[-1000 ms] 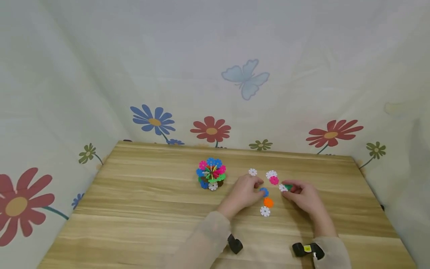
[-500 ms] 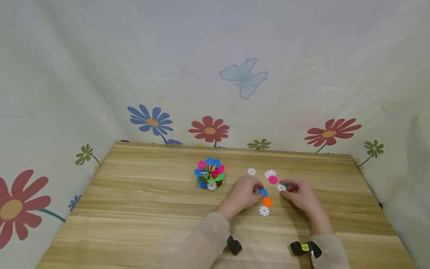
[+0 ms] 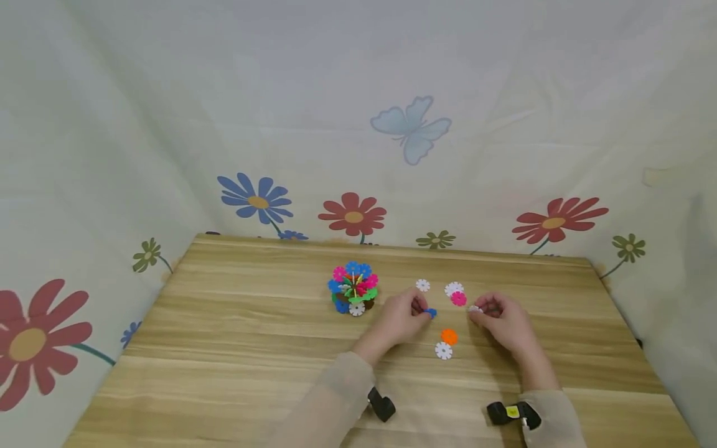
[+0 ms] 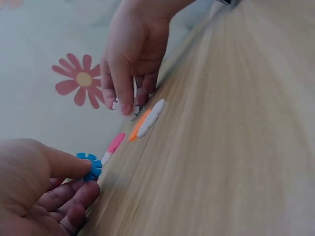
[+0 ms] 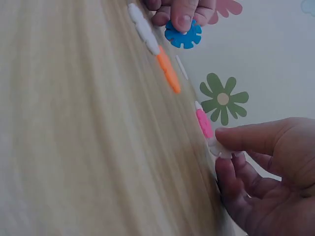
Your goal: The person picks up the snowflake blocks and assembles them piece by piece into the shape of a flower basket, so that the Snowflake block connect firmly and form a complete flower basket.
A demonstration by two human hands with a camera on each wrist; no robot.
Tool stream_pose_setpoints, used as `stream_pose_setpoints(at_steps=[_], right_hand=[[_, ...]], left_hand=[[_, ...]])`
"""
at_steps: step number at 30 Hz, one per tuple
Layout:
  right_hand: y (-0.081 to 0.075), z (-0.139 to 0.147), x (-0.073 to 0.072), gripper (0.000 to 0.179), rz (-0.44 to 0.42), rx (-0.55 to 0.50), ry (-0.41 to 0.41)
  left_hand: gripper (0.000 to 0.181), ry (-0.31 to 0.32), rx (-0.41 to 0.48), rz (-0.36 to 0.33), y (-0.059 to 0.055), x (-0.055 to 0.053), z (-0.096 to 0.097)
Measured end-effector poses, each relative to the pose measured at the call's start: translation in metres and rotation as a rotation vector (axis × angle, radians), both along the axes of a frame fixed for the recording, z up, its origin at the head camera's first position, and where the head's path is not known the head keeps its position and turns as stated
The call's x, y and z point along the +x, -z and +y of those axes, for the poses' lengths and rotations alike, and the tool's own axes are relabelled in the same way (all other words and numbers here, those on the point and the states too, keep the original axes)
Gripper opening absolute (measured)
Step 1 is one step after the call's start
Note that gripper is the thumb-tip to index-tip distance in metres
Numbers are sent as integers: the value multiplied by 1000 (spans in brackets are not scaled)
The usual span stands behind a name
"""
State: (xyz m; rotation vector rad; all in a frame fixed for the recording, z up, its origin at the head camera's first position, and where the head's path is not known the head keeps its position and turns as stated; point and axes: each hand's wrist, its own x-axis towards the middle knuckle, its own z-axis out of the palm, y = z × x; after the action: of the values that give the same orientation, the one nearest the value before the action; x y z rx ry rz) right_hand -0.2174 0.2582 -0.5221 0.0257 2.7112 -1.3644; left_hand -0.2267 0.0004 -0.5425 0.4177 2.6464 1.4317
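My left hand (image 3: 396,318) pinches a blue notched snowflake disc (image 4: 89,167) between thumb and fingers, above the wooden table. On the right, my right hand (image 3: 506,320) pinches a white notched snowflake disc (image 5: 220,149), seen nearly edge-on in the head view. A dark green edge shows just under that white disc in the left wrist view. The two held discs are apart. Between and in front of the hands lie an orange disc (image 3: 449,336) and a white disc (image 3: 444,351). A pink disc (image 3: 458,298) overlaps white ones (image 3: 454,287) farther back.
Left of the hands stands a round cluster of joined multicoloured discs (image 3: 354,289). One more loose white disc (image 3: 422,285) lies beyond my left hand. The wooden table (image 3: 235,348) meets a flower-printed cloth (image 3: 482,168) at its back edge.
My left hand has picked up the blue disc from beside the orange one and drawn it left. The white disc in my right hand has tilted, and the green disc behind it no longer shows from above.
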Motion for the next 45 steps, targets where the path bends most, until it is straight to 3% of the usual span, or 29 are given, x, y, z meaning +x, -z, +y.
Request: stream_pose_setpoints(at_steps=[3,6,9,13,21,30,38,45], right_hand=[[-2,-3,0,37,-47,-152,16],[-2,-12,-1,45,-93,-391,25],[0,-24,-1,39,-127,-628,9],[7,-42,0,33,-150,-774,-21],[20,-62,1,44,-138,-830,-13],[23,-62,0,46,-104,-847,-15],[24,-64,0,43,-64,-852,3],[26,-63,1,42,-15,-872,-33]], left_hand=[[17,-55,120,-25,5,0,-7],[18,-64,227,-20,7,2,-14],[16,-70,311,-33,7,4,-19],[12,-86,394,-31,5,7,-22],[9,-56,429,19,6,8,-24],[7,-17,366,91,4,6,-21],[8,-8,347,111,1,8,-21],[9,4,320,152,1,9,-20]])
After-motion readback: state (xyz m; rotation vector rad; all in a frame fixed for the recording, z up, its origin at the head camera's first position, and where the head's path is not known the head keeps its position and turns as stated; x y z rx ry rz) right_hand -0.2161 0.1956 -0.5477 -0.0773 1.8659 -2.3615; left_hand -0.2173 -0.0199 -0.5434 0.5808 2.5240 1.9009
